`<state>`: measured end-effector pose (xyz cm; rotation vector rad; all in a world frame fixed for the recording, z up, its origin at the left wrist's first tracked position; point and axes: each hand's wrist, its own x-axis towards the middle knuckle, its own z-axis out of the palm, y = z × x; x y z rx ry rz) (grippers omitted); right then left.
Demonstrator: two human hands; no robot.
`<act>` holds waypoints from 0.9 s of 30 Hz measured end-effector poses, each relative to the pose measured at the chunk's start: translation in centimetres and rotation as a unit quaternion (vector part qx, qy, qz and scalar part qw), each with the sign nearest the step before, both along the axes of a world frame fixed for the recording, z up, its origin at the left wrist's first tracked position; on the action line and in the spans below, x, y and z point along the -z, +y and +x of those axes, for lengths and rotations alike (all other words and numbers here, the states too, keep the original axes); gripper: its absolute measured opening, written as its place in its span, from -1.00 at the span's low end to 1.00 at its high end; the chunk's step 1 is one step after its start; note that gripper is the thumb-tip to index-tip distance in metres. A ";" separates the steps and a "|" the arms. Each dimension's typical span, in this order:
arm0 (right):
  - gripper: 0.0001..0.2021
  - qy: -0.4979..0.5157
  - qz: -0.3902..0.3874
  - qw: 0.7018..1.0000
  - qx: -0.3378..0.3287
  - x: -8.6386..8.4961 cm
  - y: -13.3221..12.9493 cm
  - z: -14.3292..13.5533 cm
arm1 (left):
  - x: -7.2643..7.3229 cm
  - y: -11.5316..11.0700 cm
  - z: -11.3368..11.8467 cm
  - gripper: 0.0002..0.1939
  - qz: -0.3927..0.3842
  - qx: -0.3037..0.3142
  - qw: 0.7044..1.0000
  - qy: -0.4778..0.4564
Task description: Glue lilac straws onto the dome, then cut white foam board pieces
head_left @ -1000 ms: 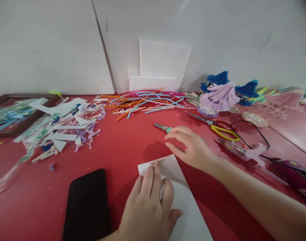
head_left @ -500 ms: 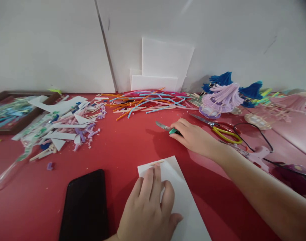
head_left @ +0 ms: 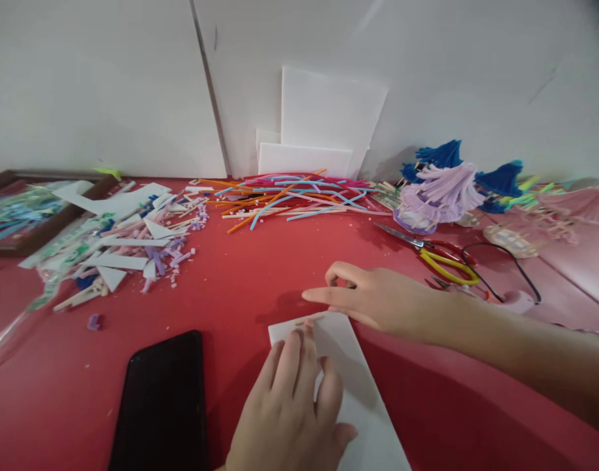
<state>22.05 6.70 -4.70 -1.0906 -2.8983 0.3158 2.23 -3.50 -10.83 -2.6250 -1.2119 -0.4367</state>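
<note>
My left hand (head_left: pixel 290 405) lies on a white board (head_left: pixel 373 405), its fingertips pressing a thin wooden stick (head_left: pixel 319 316) flat near the board's far edge. My right hand (head_left: pixel 378 301) is over the board's far right corner, fingers curled and one finger pointing left toward the stick's end. Only a dark bit shows between its fingers. The green-handled knife seen in it before is hidden by the hand, and its blade does not show.
A black phone (head_left: pixel 159 405) lies left of the board. Colourful sticks (head_left: pixel 290 199) and offcuts (head_left: pixel 127 245) spread behind. Yellow-and-red-handled scissors (head_left: pixel 446 265) lie to the right, near fringed paper models (head_left: pixel 441 193). White sheets (head_left: pixel 331 111) lean on the wall.
My right hand has come nearer, down to the board's far corner, and the knife blade has gone out of sight. The left hand stays on the stick. The view has shifted slightly.
</note>
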 end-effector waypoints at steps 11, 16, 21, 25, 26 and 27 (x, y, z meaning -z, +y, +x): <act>-0.59 -0.066 -0.016 0.998 -0.010 -0.6 0.1 -0.3 | 0.7 0.3 -0.4 -0.35 0.040 0.010 0.999 0.004; -0.40 -0.070 -0.023 0.997 -0.038 0.2 0.1 -0.2 | 0.5 0.4 -0.2 -0.33 0.036 0.004 0.999 -0.005; -0.28 -0.107 0.032 0.990 -0.081 1.1 -0.1 -0.2 | 0.3 0.4 -0.1 -0.28 0.024 0.009 1.000 -0.002; -0.27 -0.121 0.073 0.985 -0.103 1.2 0.0 0.0 | 0.6 0.4 -0.2 -0.31 0.022 0.022 0.999 -0.009; -0.27 -0.124 0.076 0.984 -0.104 1.2 0.1 0.1 | 0.7 0.4 -0.2 -0.30 0.025 0.022 0.999 -0.011; -0.27 -0.124 0.079 0.984 -0.104 1.1 0.2 0.2 | 0.8 0.4 -0.2 -0.29 0.030 0.022 0.999 -0.013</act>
